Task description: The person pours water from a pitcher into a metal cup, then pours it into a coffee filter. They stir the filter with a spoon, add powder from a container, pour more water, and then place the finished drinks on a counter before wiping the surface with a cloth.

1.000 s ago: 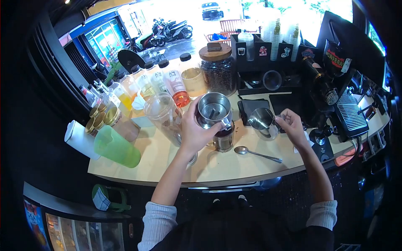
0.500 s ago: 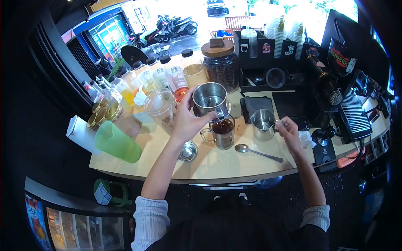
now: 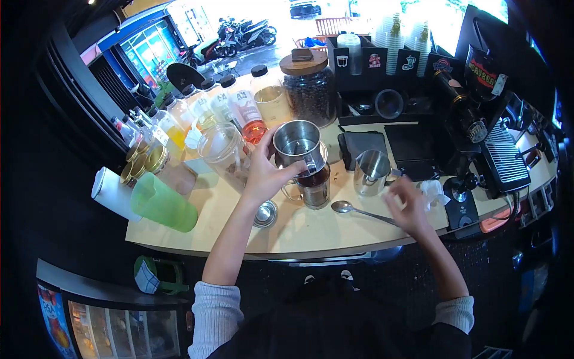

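Note:
My left hand [image 3: 269,170] grips a small metal cup [image 3: 297,143] by its side and handle, over a glass mug [image 3: 314,190] with dark liquid. To the right a metal pitcher [image 3: 371,173] stands upright on the counter. My right hand [image 3: 408,206] is in the air just right of the pitcher, blurred, its fingers curved with a gap between them and nothing seen in them. A spoon [image 3: 365,212] lies below the pitcher, its handle end near my right hand. A round metal lid [image 3: 265,214] rests left of the mug.
Bottles [image 3: 242,107], a clear plastic container [image 3: 222,149] and a green pitcher [image 3: 164,202] stand at the left. Behind are a jar of dark beans [image 3: 310,93] and a cup organizer [image 3: 382,78]. A coffee grinder [image 3: 460,107] and a metal-grated machine [image 3: 505,155] stand right.
My right hand has come off the pitcher's handle and opened. My left hand has lowered the metal cup slightly toward the mug. The whole view has shifted a little.

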`<move>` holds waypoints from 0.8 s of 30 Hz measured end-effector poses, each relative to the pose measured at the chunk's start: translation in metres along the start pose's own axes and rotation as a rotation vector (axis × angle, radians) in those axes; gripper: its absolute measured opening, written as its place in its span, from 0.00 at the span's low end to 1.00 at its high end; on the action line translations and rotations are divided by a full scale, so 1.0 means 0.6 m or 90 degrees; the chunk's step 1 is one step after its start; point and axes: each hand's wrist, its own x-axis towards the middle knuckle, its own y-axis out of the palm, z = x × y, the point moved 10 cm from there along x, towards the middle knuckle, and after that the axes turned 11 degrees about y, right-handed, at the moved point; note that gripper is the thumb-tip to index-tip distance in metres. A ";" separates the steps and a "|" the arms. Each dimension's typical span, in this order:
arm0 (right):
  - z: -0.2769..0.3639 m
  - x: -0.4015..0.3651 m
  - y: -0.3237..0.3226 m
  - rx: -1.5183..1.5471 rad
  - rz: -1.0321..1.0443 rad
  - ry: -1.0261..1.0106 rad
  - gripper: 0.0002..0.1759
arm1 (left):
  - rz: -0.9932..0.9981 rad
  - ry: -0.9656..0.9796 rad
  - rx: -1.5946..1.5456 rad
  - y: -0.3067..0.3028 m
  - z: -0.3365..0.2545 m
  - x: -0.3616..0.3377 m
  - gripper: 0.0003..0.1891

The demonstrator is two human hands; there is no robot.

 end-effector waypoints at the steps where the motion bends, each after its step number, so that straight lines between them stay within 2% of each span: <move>1: 0.000 -0.015 0.026 -0.029 0.074 -0.005 0.10 | 0.000 0.001 -0.006 0.001 0.001 0.001 0.40; 2: 0.003 -0.021 0.024 -0.030 0.070 -0.003 0.10 | 0.003 0.004 -0.008 0.002 0.003 0.001 0.40; 4: 0.019 -0.041 0.057 -0.251 0.163 -0.082 0.11 | 0.007 0.006 -0.022 0.004 0.007 0.001 0.40; 5: 0.015 -0.045 0.064 -0.299 0.172 -0.099 0.11 | 0.001 -0.003 -0.034 0.004 0.009 -0.001 0.40; 11: 0.006 -0.063 0.092 -0.457 0.151 -0.193 0.06 | 0.007 0.021 -0.052 0.009 0.015 -0.002 0.40; 15: 0.016 -0.045 0.059 -0.389 0.130 -0.153 0.05 | 0.017 0.047 -0.019 0.010 0.003 -0.005 0.41; 17: 0.055 -0.024 0.006 -0.269 0.044 -0.137 0.03 | 0.005 0.070 -0.018 0.009 -0.009 -0.006 0.42; 18: 0.076 -0.012 -0.006 -0.271 0.043 -0.139 0.03 | 0.003 0.072 -0.018 0.010 -0.013 -0.007 0.42; 20: 0.133 0.016 -0.055 -0.198 -0.031 -0.146 0.06 | -0.004 0.084 0.004 0.010 -0.022 -0.011 0.42; 24: 0.232 0.056 -0.061 -0.278 0.027 -0.181 0.14 | 0.000 0.123 0.023 0.011 -0.020 -0.018 0.43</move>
